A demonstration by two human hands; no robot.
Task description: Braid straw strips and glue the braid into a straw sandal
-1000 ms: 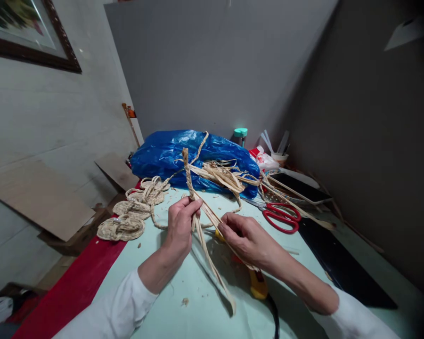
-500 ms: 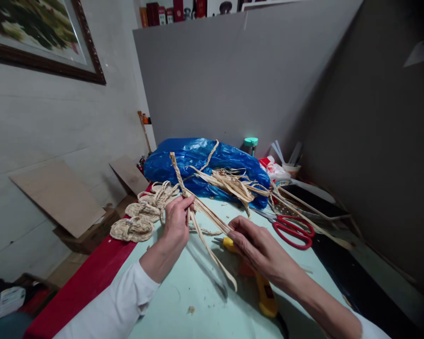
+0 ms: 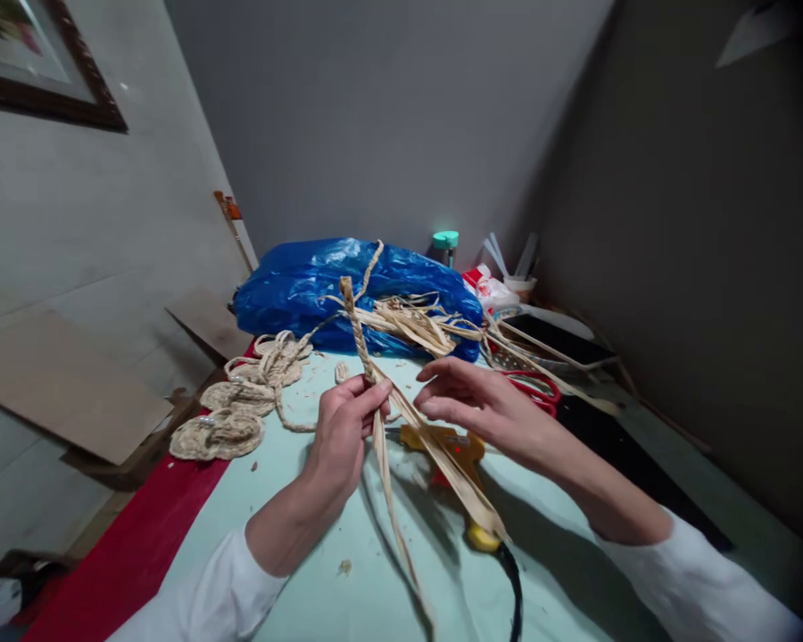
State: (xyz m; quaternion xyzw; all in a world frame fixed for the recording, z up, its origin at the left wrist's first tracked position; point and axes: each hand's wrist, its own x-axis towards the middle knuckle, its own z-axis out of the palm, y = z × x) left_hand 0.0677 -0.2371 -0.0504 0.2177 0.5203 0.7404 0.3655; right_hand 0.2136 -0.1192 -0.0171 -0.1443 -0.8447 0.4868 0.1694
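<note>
My left hand (image 3: 344,428) pinches a short straw braid (image 3: 358,330) where its plaited part ends. The plaited end points up and away from me. Loose strands (image 3: 442,455) fan down to the right from the grip, and another strand (image 3: 389,499) hangs toward me. My right hand (image 3: 488,401) is just right of the strands, fingers apart and curved, holding nothing that I can see. Beneath the strands lies a yellow glue gun (image 3: 468,446) with a black cord, partly covered by them.
Several woven straw pieces (image 3: 218,434) sit along the red left edge. A blue plastic bag (image 3: 294,285) with dry straw (image 3: 408,321) on it lies at the back. Red-handled scissors (image 3: 539,392) are partly behind my right hand. A teal-lidded container (image 3: 445,241) stands behind.
My right hand has let go of the strands and opened, and they now hang loose to the right. My left hand keeps its pinch on the braid. The view has shifted right and down.
</note>
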